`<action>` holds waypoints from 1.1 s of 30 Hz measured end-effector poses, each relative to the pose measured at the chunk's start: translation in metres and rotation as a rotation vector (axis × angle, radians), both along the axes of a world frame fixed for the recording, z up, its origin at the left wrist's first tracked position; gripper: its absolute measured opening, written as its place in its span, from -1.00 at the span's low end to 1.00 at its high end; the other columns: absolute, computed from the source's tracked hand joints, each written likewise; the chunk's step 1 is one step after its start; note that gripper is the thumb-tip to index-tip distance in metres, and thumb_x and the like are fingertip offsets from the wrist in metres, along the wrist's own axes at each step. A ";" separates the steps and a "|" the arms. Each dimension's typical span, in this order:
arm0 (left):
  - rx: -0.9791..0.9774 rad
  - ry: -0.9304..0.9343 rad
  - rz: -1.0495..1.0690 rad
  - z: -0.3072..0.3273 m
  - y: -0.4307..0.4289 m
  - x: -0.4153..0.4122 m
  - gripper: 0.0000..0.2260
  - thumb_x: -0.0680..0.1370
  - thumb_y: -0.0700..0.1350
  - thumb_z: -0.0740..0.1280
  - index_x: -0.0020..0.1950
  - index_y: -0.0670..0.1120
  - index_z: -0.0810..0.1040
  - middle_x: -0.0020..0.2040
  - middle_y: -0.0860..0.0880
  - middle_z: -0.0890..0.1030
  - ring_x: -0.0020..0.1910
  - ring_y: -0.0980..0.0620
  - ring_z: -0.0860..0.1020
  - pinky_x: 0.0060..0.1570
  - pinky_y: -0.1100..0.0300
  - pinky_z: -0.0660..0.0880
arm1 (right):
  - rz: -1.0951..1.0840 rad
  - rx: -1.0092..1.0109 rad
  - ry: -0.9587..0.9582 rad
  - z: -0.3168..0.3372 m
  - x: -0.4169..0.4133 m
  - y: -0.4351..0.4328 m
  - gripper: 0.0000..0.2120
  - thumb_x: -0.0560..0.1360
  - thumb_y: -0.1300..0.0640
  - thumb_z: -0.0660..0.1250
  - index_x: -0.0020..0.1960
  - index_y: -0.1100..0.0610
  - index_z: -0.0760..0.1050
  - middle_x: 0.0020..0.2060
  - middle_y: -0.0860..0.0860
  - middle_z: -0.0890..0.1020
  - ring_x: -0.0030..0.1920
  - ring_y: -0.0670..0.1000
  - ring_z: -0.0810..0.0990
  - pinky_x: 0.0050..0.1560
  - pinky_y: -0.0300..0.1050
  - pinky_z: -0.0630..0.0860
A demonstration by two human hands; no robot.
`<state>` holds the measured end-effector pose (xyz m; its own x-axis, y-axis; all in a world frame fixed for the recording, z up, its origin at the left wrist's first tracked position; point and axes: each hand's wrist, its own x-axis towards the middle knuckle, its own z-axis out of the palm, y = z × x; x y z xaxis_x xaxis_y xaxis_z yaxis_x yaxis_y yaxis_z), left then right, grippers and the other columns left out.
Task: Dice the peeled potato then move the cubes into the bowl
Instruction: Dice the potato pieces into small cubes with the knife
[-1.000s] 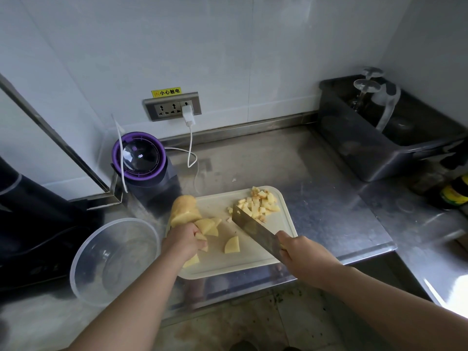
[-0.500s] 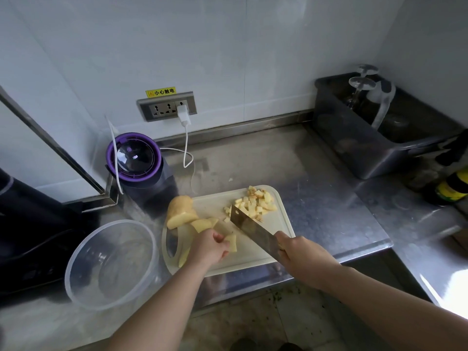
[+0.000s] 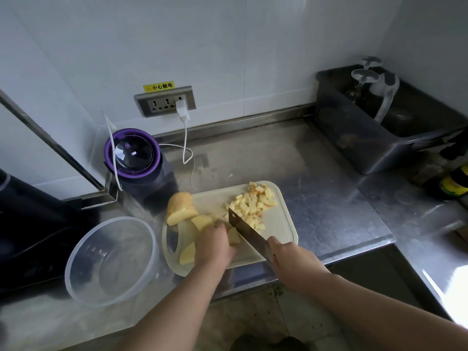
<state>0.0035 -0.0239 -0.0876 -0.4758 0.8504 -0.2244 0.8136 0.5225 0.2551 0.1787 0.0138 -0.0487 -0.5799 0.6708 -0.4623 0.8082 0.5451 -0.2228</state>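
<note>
A pale cutting board (image 3: 283, 224) lies on the steel counter. At its far left sits a large potato chunk (image 3: 181, 207), with slices beside it and one slice (image 3: 187, 254) near the board's handle hole. My left hand (image 3: 214, 245) holds down a potato slice (image 3: 233, 236) in the board's middle. My right hand (image 3: 291, 259) grips a cleaver (image 3: 249, 231), its blade right beside that slice. A heap of potato cubes (image 3: 253, 202) covers the board's far right. The clear plastic bowl (image 3: 111, 259) stands left of the board with no potato in it.
A purple-rimmed appliance (image 3: 133, 155) with a white cable stands behind the board. A dark appliance (image 3: 25, 224) sits far left. A dark tub (image 3: 379, 127) with glasses is at the back right, and a bottle (image 3: 455, 183) at the right edge. The counter edge runs just below the board.
My left hand moved right from the slices at the board's left to a slice in the middle and now holds it down. The cleaver stayed beside the cubes, now against that slice.
</note>
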 end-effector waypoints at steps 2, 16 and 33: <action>0.020 0.010 0.028 0.001 0.001 0.004 -0.67 0.46 0.03 0.44 0.16 -0.07 0.52 0.05 -0.03 0.60 0.02 0.00 0.57 0.00 0.14 0.57 | -0.013 0.007 -0.006 -0.002 -0.002 -0.001 -0.63 0.63 0.16 0.22 0.37 0.04 0.20 -0.31 -0.09 0.37 -0.39 -0.11 0.43 -0.49 -0.29 0.28; 0.029 -0.483 0.282 0.001 -0.002 -0.009 -0.86 0.53 -0.15 0.35 -0.20 -0.11 0.65 -0.21 -0.05 0.69 -0.15 -0.01 0.64 -0.13 0.16 0.52 | 0.038 -0.011 -0.023 -0.002 -0.002 -0.006 -0.62 0.61 0.22 0.21 0.36 0.02 0.18 -0.28 -0.05 0.41 -0.31 -0.08 0.49 -0.39 -0.29 0.36; 0.072 -0.651 0.410 -0.002 0.000 -0.012 -0.92 0.48 -0.19 0.40 -0.16 -0.04 0.54 -0.09 -0.12 0.68 -0.07 -0.11 0.65 -0.01 0.02 0.60 | 0.041 -0.014 -0.012 0.020 -0.011 -0.010 -0.56 0.55 0.35 0.13 0.38 0.07 0.18 -0.28 -0.02 0.44 -0.25 0.05 0.54 -0.22 -0.07 0.51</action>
